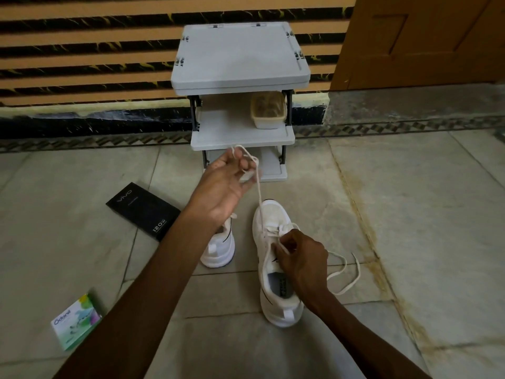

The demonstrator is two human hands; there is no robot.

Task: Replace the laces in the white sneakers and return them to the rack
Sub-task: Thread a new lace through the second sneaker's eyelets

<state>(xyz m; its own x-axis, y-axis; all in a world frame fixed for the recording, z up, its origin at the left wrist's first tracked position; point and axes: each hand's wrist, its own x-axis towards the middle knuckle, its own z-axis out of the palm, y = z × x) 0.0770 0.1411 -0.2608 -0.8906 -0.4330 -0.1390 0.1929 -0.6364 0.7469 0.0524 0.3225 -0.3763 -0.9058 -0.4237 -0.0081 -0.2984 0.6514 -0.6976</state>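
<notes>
Left hand (224,184) raised, fingers curled round lace (258,192), which runs taut up from the near sneaker (270,214) on the floor. Right hand (303,261) pinches the lace at the eyelets. Second sneaker (218,253) just left. Rack (240,64) ahead at the wall. Open tile on the right.

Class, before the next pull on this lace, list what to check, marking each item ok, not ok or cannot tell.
1. Left hand holds the lace end, strand taut: ok.
2. Right hand pinches the lace at the near sneaker: ok.
3. Loose lace end on the floor, unknotted: ok.
4. Lacing complete up the near sneaker: cannot tell, right hand covers part.
5. Other sneaker laced: cannot tell, the left arm hides it.
6. Rack shelf has room: ok, space beside the tub.
</notes>
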